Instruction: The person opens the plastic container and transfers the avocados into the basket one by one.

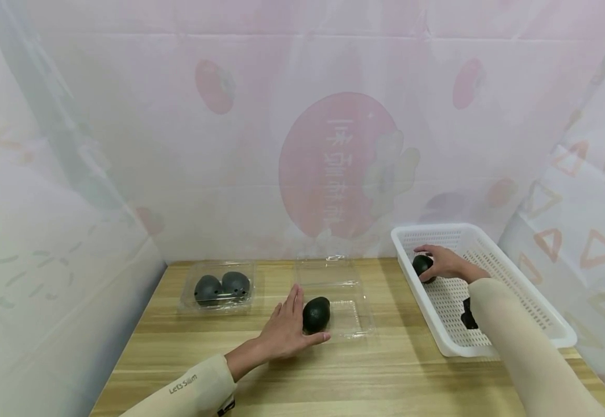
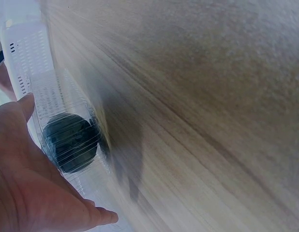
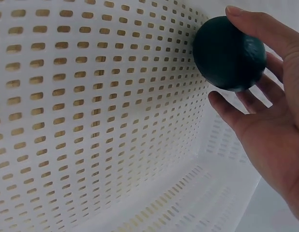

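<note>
My left hand (image 1: 285,327) lies along the left side of a clear plastic clamshell box (image 1: 352,313), fingers straight and thumb spread across its front. In that box's left half sits a dark green avocado (image 1: 316,315), also seen through the plastic wall in the left wrist view (image 2: 72,142). Inside the white basket, my right hand (image 1: 445,263) holds another dark avocado (image 3: 229,53) near the left wall. Its thumb is on one side of the fruit and its fingers curve round the other.
A closed clear clamshell (image 1: 254,284) with two avocados (image 1: 236,285) stands at the back left. The white perforated basket (image 1: 440,339) fills the right side of the wooden table (image 1: 386,382). A black piece (image 1: 468,315) shows beside the right sleeve. Printed cloth (image 1: 261,220) hangs behind.
</note>
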Demonstrator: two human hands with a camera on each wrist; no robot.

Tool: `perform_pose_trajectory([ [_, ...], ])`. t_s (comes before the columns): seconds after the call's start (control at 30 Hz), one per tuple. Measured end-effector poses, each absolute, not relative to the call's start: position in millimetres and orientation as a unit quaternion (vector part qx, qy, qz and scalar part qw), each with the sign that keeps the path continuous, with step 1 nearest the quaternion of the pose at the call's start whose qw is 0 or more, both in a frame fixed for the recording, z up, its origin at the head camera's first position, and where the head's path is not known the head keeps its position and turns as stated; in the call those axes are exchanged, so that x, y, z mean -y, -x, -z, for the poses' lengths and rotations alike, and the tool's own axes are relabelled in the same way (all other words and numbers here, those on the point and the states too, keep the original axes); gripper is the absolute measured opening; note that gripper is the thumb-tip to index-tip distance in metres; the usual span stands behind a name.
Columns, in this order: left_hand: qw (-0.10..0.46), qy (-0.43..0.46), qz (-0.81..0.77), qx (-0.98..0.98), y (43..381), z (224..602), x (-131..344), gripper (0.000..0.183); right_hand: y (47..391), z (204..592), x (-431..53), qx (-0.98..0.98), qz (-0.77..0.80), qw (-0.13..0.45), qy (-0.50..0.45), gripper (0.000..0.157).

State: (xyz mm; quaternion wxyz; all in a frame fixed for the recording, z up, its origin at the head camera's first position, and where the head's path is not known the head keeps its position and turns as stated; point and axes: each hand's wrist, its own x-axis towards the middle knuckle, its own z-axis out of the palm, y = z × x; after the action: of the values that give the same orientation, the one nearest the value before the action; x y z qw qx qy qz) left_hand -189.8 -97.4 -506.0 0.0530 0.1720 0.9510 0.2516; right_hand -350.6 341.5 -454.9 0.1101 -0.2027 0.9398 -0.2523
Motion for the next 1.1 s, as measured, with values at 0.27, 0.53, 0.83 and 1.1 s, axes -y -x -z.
perform_pose_trajectory([
  [0.27,0.052,-0.173,-0.247,-0.952,191.0,507.4,97.7,0.123,347.6,444.4,-343.8,-0.94,0.258,0.115,0.192,0.088],
  [0.53,0.048,-0.171,-0.246,-0.953,191.0,507.0,97.7,0.123,347.3,435.3,-346.1,-0.94,0.259,0.084,0.203,0.081],
  [0.83,0.047,-0.174,-0.248,-0.952,190.7,508.8,96.6,0.125,346.1,428.4,-355.6,-0.943,0.279,0.057,0.174,0.081],
  [1.1,0.044,-0.172,-0.251,-0.952,191.8,507.4,95.8,0.123,345.7,415.5,-352.5,-0.941,0.292,0.041,0.166,0.082],
])
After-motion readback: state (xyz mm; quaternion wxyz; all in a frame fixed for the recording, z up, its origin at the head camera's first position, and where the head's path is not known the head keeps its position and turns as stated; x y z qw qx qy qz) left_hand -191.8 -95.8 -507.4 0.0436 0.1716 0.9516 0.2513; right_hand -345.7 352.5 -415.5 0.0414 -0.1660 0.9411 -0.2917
